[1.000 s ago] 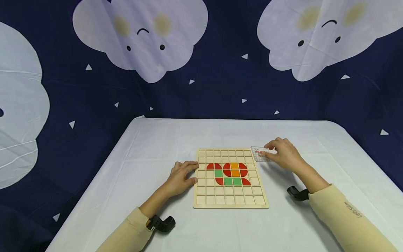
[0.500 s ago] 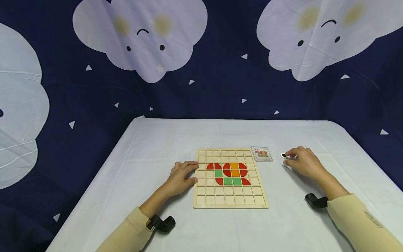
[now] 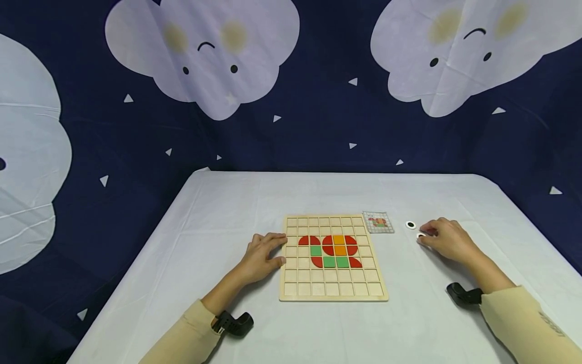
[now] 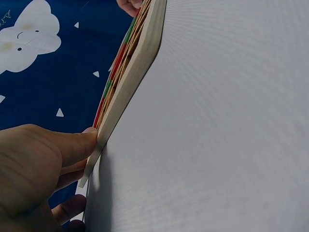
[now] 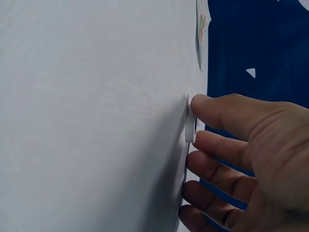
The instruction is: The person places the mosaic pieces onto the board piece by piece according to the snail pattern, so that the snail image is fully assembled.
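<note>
A wooden grid board (image 3: 332,289) lies on the white table, with red, green and orange tiles in some of its squares. Against its left edge rests my left hand (image 3: 260,258), thumb and fingertips touching the frame; the left wrist view shows the thumb (image 4: 77,146) along the board's side. To the right of the board, my right hand (image 3: 447,240) pinches a small round white piece with a black centre (image 5: 190,128) between thumb and index finger, low at the tabletop. A second such round piece (image 3: 410,225) lies just left of those fingers.
A small clear gridded card (image 3: 379,222) with a coloured pattern lies by the board's upper right corner. Black wrist cameras are worn on both forearms. A dark blue cloth (image 3: 318,141) with clouds hangs behind the table (image 3: 254,197).
My right hand has drawn back from the card toward the right, uncovering it. One round piece now lies free on the table, with another at the fingers. My left hand has stayed put.
</note>
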The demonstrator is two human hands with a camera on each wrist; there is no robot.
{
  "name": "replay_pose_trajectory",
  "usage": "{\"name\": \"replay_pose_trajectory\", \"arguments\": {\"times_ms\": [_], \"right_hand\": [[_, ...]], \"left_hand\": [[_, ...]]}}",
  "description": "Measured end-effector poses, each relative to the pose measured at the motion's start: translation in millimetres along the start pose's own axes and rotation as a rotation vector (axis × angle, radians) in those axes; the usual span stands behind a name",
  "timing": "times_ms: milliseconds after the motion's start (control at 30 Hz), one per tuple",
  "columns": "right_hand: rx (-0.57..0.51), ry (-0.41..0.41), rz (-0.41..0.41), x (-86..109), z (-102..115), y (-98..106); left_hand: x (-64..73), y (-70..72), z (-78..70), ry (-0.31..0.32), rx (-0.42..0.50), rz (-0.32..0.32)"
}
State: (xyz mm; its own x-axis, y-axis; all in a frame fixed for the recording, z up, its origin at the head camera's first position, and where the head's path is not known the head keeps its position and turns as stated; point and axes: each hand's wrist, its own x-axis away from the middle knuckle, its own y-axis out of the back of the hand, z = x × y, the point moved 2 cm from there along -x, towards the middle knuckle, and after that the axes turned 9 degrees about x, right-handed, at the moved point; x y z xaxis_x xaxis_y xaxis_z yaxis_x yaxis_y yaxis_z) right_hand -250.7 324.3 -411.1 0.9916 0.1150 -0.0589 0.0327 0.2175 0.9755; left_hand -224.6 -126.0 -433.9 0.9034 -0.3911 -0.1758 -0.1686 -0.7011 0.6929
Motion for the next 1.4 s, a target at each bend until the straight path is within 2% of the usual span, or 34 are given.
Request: {"name": "replay_pose_trajectory", "arguments": {"times_ms": [400, 600, 733, 967, 1200, 1400], "right_hand": [[0.003, 0.000, -0.002, 1.7, -0.9, -1.3], [-0.007, 0.043, -0.048, -2.6, 13.8, 1.2], [-0.033, 0.072, -0.051, -6.8, 35.6, 3.2], [-0.065, 0.142, -0.051, -21.9, 86.3, 2.0], [-0.089, 0.224, -0.042, -36.8, 139.3, -8.5], [-0.080, 0.312, -0.032, -46.3, 175.7, -19.1]], "left_hand": [[-0.6, -0.2, 0.2, -0.006, -0.004, -0.006], [-0.2, 0.1, 0.1, -0.018, 0.002, -0.011], [0.1, -0.3, 0.2, -0.030, 0.001, -0.021], [0.1, -0.6, 0.7, -0.020, 0.003, -0.017], [-0.2, -1.3, 0.5, -0.030, 0.000, -0.028], [-0.4, -1.3, 1.0, -0.023, -0.010, -0.019]]}}
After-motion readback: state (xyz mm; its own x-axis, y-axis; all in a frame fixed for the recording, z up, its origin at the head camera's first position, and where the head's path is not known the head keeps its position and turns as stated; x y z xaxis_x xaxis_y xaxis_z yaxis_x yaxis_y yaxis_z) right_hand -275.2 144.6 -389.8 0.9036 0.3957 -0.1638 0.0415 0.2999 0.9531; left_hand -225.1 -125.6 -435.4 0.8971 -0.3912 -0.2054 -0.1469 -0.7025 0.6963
